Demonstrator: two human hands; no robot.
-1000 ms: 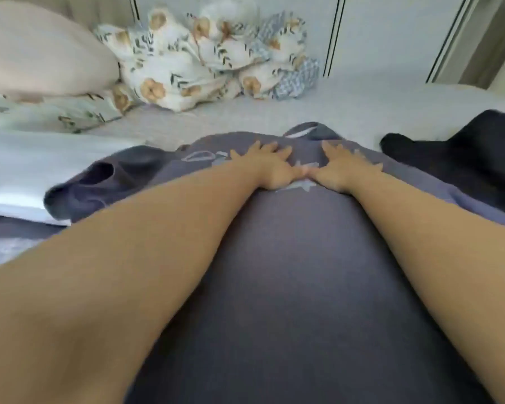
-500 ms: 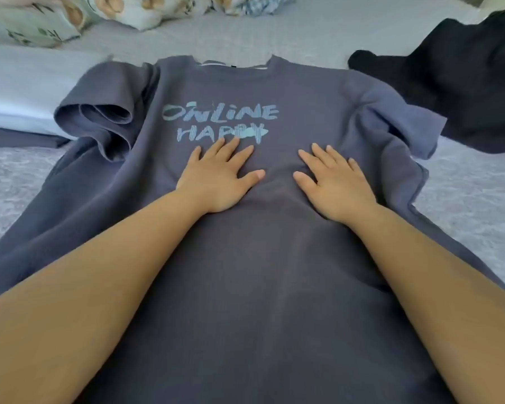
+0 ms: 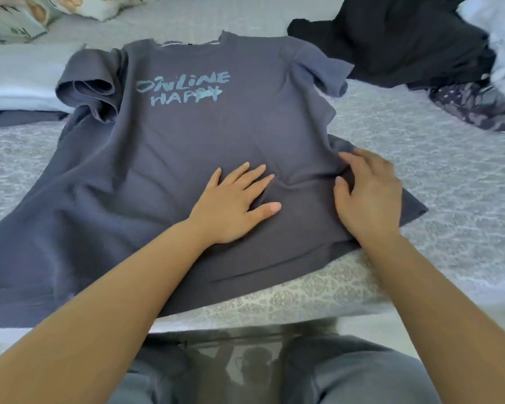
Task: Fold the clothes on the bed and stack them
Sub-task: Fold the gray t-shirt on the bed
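One grey T-shirt point(image 3: 187, 147) lies front up on the bed point(image 3: 420, 158), collar at the far end, pale blue lettering readable across the chest. Two hands are on it: the left hand point(image 3: 231, 205) lies flat with fingers spread, pressing the lower middle, gripping nothing. The right hand point(image 3: 368, 191) sits just beside it near the shirt's right edge, fingers bent down into the cloth where wrinkles gather; whether it actually pinches the fabric I cannot tell. One black garment point(image 3: 397, 39) is heaped at the far right, well apart, a dark patterned piece point(image 3: 473, 106) next to it. The left sleeve is bunched up. The hem lies near the bed's front edge; bare patterned cover shows to the right of the shirt
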